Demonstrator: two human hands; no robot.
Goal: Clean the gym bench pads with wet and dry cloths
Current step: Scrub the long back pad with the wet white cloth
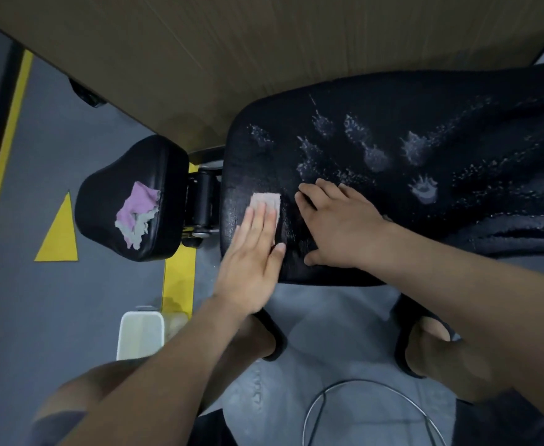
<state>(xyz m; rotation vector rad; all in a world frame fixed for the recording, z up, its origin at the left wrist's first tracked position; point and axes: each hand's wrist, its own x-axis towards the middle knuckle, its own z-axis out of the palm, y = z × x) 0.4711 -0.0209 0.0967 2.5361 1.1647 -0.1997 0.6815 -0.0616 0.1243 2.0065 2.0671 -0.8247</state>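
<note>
A long black bench pad (pixel 409 175) stretches from the middle to the right, spotted with wet foamy patches. My left hand (pixel 251 255) lies flat with straight fingers on a small folded pale pink cloth (pixel 266 201), pressing it onto the pad's near left end. My right hand (pixel 335 220) rests beside it, fingers spread flat on the pad. To the left, a smaller black seat pad (pixel 129 175) carries a crumpled pink and grey cloth (pixel 137 215).
A hinge bracket (pixel 203 201) joins the two pads. A white container (pixel 140 334) stands on the grey floor at lower left, near yellow floor markings (pixel 60 233). A tan wall panel (pixel 232 53) runs behind the bench. A metal ring (pixel 370 410) and my sandalled feet are below.
</note>
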